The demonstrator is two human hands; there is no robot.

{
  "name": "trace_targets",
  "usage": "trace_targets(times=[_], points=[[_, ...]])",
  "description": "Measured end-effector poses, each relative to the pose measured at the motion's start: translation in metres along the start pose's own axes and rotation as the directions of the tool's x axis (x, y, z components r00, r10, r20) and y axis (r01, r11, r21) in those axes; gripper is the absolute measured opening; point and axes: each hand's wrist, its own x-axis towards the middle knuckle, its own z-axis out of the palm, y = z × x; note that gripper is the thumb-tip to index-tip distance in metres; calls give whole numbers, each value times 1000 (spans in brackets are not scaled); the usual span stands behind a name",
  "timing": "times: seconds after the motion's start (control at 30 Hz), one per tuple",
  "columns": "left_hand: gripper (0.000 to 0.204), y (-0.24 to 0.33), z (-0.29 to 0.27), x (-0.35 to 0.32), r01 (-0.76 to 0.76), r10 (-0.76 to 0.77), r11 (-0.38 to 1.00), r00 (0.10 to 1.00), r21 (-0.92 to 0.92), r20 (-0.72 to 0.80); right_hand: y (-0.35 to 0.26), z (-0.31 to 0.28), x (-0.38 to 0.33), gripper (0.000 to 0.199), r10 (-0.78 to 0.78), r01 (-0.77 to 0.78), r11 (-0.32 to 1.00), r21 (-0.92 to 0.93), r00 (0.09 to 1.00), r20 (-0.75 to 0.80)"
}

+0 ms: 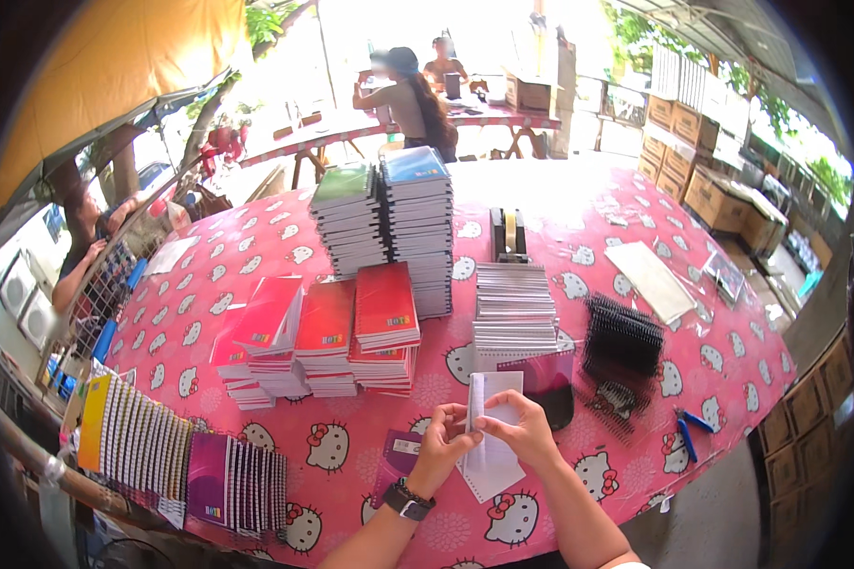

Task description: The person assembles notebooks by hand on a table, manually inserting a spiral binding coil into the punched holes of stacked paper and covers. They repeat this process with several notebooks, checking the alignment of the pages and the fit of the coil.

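Note:
My left hand [443, 444], with a dark watch on its wrist, pinches the left edge of a small white notebook page block [495, 467]. My right hand [524, 429] grips the same block from the right, its thumb and fingers close to the left hand's fingertips. The pages stand partly lifted above the table, and faint ruled lines show on them. A purple notebook cover [396, 459] lies beside my left hand. Beyond the hands lie another purple cover [545, 368] and a dark rounded flat object [552, 408], near a stack of white page blocks [514, 308].
Black spiral binding coils [622, 341] and blue-handled pliers [688, 434] lie right. Red notebooks [324, 327] and tall spiral-bound stacks [417, 213] stand left of centre; purple [211, 479] and yellow notebooks [93, 422] line the near left. A tape dispenser [510, 237] stands farther back. Other people are beyond the table.

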Motion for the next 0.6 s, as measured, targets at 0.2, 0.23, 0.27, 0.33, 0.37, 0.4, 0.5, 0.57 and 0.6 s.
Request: trace_targets(times=[0.2, 0.23, 0.27, 0.33, 0.37, 0.4, 0.5, 0.57, 0.6], points=[[44, 2, 2, 1, -14, 14, 999, 1000, 40, -12, 1, -1, 1, 31, 79, -79, 995, 62, 997, 8], [44, 4, 2, 0, -21, 22, 998, 1000, 65, -19, 1, -1, 0, 31, 86, -87, 992, 92, 996, 15], [44, 5, 2, -1, -12, 13, 998, 1000, 59, -20, 1, 1, 0, 30, 91, -93, 989, 119, 996, 23], [45, 7, 2, -2, 7, -6, 999, 1000, 49, -22, -2, 2, -1, 28, 88, -90, 986, 138, 996, 24], [46, 6, 1, -2, 13, -12, 999, 1000, 43, -23, -2, 3, -1, 27, 96, -99, 985, 139, 995, 27], [48, 4, 0, -1, 19, -18, 999, 1000, 37, -23, -3, 3, -2, 26, 104, -107, 984, 141, 994, 30], [47, 3, 2, 0, 6, -6, 1000, 1000, 27, -14, 2, 2, -1, 26, 117, -121, 984, 133, 993, 34], [46, 2, 2, 0, -2, 2, 1000, 1000, 15, -7, 6, 2, 0, 26, 102, -105, 988, 116, 994, 30], [46, 1, 1, 0, 0, 0, 1000, 1000, 7, -4, 7, 3, 0, 26, 100, -103, 987, 126, 994, 34]])
